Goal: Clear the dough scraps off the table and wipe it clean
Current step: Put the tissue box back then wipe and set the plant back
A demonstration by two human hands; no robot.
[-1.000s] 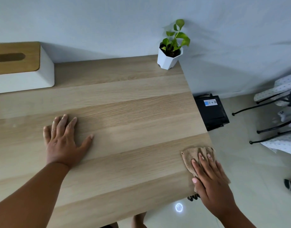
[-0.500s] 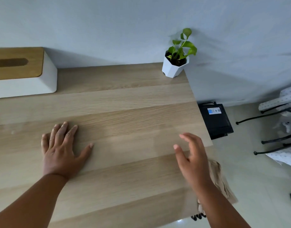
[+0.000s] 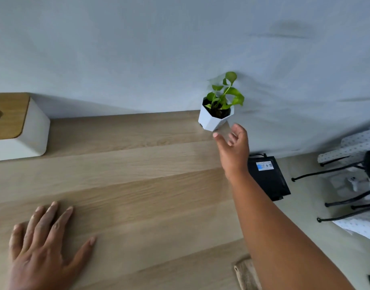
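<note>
Both hands are showing over the pale oak-grain wooden table (image 3: 138,185), and neither is holding anything. The left hand (image 3: 44,248) is lying flat on the near left of the tabletop, fingers spread. The right hand (image 3: 234,149) is reaching toward the far right corner, fingers loosely open and curled, thumb apart, just short of the small white faceted pot with the green leafy plant (image 3: 216,116). The beige wiping cloth (image 3: 245,275) is lying at the table's near right edge, partly hidden under the right forearm. No dough scraps are showing on the wood, so the clearing seems done and the wiping well along. The person is likely about to lift the pot aside; that calls for a steady upright grip around its angled sides, then fetching the cloth to wipe beneath.
</note>
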